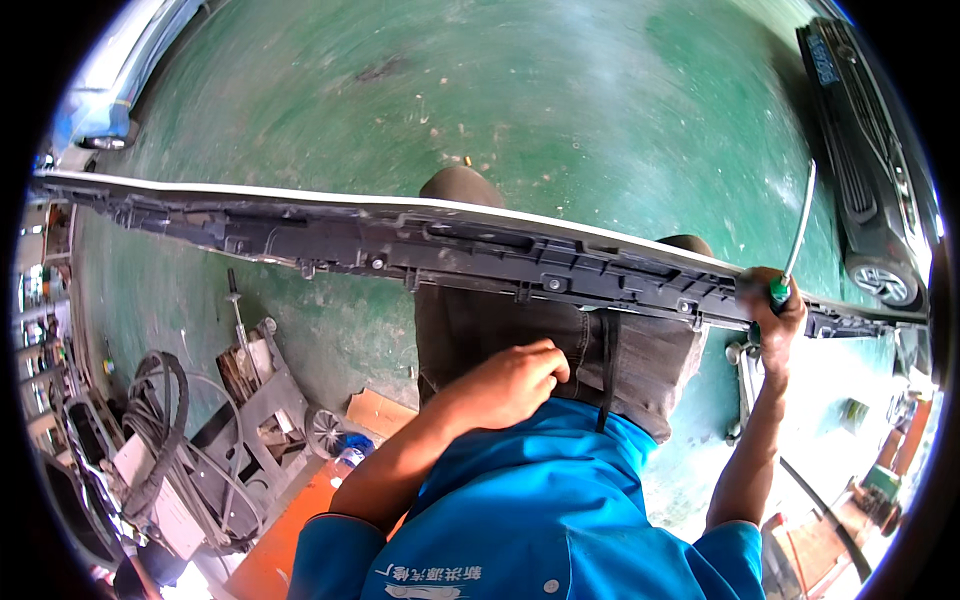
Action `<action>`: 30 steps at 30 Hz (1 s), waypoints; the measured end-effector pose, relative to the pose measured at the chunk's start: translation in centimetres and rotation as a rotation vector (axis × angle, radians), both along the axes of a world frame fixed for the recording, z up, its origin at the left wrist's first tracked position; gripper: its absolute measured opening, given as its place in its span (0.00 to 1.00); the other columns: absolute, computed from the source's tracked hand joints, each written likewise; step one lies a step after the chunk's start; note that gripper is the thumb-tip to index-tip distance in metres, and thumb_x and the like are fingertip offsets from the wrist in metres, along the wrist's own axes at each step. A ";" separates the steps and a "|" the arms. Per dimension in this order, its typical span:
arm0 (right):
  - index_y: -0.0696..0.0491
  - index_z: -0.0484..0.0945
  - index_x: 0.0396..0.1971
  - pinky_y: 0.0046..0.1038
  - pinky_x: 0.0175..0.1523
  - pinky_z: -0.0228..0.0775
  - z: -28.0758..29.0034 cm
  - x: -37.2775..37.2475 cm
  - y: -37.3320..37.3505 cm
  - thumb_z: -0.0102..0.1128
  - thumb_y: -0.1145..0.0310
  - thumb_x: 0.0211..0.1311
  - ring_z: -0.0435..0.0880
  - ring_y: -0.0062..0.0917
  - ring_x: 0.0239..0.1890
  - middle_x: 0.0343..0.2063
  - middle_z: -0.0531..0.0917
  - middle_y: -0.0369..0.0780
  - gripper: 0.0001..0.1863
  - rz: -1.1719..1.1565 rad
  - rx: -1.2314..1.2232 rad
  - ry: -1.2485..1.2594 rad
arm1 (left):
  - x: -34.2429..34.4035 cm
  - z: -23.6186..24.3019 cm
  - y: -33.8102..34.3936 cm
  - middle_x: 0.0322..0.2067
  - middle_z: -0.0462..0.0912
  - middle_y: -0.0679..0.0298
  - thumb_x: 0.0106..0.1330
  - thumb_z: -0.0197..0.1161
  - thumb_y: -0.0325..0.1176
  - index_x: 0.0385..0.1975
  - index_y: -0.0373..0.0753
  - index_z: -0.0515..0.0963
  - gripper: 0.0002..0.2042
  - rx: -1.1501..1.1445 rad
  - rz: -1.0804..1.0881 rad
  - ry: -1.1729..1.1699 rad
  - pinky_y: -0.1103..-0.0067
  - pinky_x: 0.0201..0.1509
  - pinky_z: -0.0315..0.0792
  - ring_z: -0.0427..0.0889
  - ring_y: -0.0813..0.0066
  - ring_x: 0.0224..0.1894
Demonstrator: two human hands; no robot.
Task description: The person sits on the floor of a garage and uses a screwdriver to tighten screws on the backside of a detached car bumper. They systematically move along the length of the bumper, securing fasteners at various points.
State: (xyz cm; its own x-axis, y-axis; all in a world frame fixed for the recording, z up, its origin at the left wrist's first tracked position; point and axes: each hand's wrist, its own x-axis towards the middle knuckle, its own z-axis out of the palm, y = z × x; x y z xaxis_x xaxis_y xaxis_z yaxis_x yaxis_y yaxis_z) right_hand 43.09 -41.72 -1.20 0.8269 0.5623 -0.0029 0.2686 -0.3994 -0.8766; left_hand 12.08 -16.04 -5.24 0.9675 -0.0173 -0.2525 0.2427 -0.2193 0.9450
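Note:
A long black plastic car trim panel (470,250) with a white outer edge lies across my knees, its ribbed, clipped inner side facing me. My right hand (778,322) is at the panel's right part, fingers wrapped round a screwdriver (780,290) with a green handle. The screwdriver's bare shaft points up and away, clear of the panel. Over my lap, on the near side of the panel and apart from it, is my left hand (515,382). Its fingers are curled closed; whatever they may hold is hidden.
Coiled hoses (165,430) and a jack-like metal tool (255,360) sit on the green floor at left, beside an orange surface (285,520). A dark car (865,170) stands at far right, a light blue one (120,80) at far left.

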 end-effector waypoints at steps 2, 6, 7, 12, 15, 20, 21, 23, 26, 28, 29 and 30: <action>0.59 0.81 0.42 0.21 0.38 0.73 0.0 -0.2 -0.2 0.64 0.79 0.59 0.81 0.17 0.30 0.30 0.85 0.37 0.11 -0.006 -0.015 -0.009 | 0.7 -0.9 -2.1 0.46 0.80 0.50 0.69 0.55 0.22 0.46 0.32 0.77 0.09 0.083 -0.024 -0.002 0.63 0.53 0.77 0.82 0.45 0.47; 0.58 0.80 0.41 0.22 0.40 0.72 0.6 -0.5 -0.2 0.66 0.78 0.58 0.80 0.16 0.32 0.29 0.84 0.35 0.11 -0.025 -0.078 -0.040 | 0.6 -1.4 -3.0 0.54 0.78 0.49 0.65 0.56 0.19 0.51 0.31 0.76 0.15 0.178 -0.028 -0.112 0.63 0.56 0.78 0.81 0.44 0.52; 0.58 0.80 0.42 0.22 0.40 0.72 0.4 -0.4 -0.2 0.67 0.77 0.58 0.79 0.16 0.31 0.28 0.83 0.35 0.12 -0.023 -0.060 -0.052 | 0.5 -1.1 -2.7 0.55 0.78 0.49 0.65 0.56 0.19 0.53 0.32 0.76 0.16 0.186 -0.042 -0.110 0.63 0.56 0.78 0.81 0.44 0.53; 0.58 0.81 0.43 0.22 0.41 0.71 0.6 -0.4 -0.2 0.67 0.77 0.57 0.77 0.16 0.31 0.29 0.83 0.35 0.13 -0.031 -0.068 -0.041 | 0.3 3.8 2.0 0.56 0.81 0.49 0.66 0.58 0.20 0.53 0.34 0.80 0.16 0.223 0.036 -0.076 0.65 0.57 0.79 0.84 0.50 0.53; 0.57 0.81 0.45 0.21 0.42 0.71 0.8 -0.6 -0.4 0.68 0.76 0.57 0.77 0.17 0.33 0.31 0.82 0.35 0.14 -0.032 -0.149 -0.056 | -0.8 8.5 6.9 0.49 0.85 0.51 0.62 0.65 0.21 0.51 0.33 0.81 0.16 0.572 0.361 -0.427 0.66 0.57 0.79 0.85 0.51 0.51; 0.59 0.81 0.53 0.26 0.52 0.75 -1.0 0.4 -3.3 0.64 0.78 0.58 0.82 0.22 0.41 0.40 0.86 0.37 0.20 -0.048 -0.110 -0.012 | -1.4 14.6 16.2 0.48 0.84 0.51 0.57 0.74 0.24 0.47 0.32 0.82 0.17 1.193 0.515 -0.410 0.66 0.57 0.77 0.84 0.55 0.51; 0.59 0.81 0.53 0.25 0.50 0.75 -1.3 0.4 -3.6 0.63 0.78 0.59 0.82 0.21 0.40 0.39 0.85 0.37 0.20 -0.055 -0.068 -0.010 | -2.2 14.6 17.3 0.48 0.84 0.51 0.56 0.75 0.24 0.46 0.31 0.82 0.18 1.164 0.500 -0.444 0.67 0.55 0.78 0.84 0.56 0.50; 0.59 0.80 0.53 0.20 0.46 0.73 -2.2 0.9 -4.7 0.63 0.75 0.60 0.79 0.16 0.35 0.36 0.83 0.34 0.19 -0.013 -0.038 -0.015 | -4.4 13.3 17.3 0.38 0.85 0.55 0.55 0.76 0.21 0.39 0.33 0.82 0.13 1.002 0.625 -0.603 0.72 0.45 0.79 0.85 0.62 0.40; 0.58 0.80 0.49 0.21 0.45 0.72 -2.0 1.2 -4.8 0.63 0.74 0.60 0.79 0.16 0.36 0.44 0.85 0.37 0.16 -0.014 -0.093 -0.018 | -7.4 8.0 14.5 0.35 0.85 0.57 0.57 0.77 0.23 0.36 0.34 0.82 0.10 0.903 0.740 -0.492 0.72 0.39 0.80 0.86 0.64 0.36; 0.57 0.80 0.47 0.21 0.45 0.71 -3.2 1.9 -5.6 0.63 0.75 0.60 0.79 0.16 0.36 0.49 0.84 0.40 0.14 0.007 0.016 0.026 | -8.2 3.6 13.0 0.37 0.85 0.57 0.58 0.77 0.22 0.41 0.33 0.84 0.12 0.905 0.775 -0.405 0.77 0.40 0.79 0.86 0.69 0.37; 0.57 0.80 0.46 0.20 0.44 0.71 -3.6 2.3 -6.0 0.63 0.75 0.60 0.79 0.16 0.36 0.50 0.84 0.40 0.14 0.033 0.052 0.020 | -8.1 1.9 12.5 0.37 0.85 0.58 0.58 0.76 0.21 0.41 0.33 0.84 0.12 0.873 0.831 -0.371 0.76 0.39 0.80 0.86 0.69 0.36; 0.57 0.80 0.46 0.20 0.44 0.71 -3.5 2.3 -5.8 0.63 0.75 0.60 0.79 0.16 0.36 0.50 0.84 0.40 0.13 0.025 0.025 0.028 | -8.0 0.5 12.0 0.37 0.85 0.58 0.58 0.76 0.21 0.42 0.33 0.85 0.12 0.883 0.859 -0.368 0.76 0.39 0.80 0.86 0.69 0.36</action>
State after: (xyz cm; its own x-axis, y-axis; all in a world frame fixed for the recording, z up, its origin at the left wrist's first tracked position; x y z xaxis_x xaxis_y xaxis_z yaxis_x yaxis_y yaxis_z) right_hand 45.37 -47.52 -4.68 0.8126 0.5827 -0.0113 0.2534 -0.3706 -0.8936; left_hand 4.10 -4.07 -4.73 0.5998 0.6787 0.4238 0.3738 -0.7060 0.6015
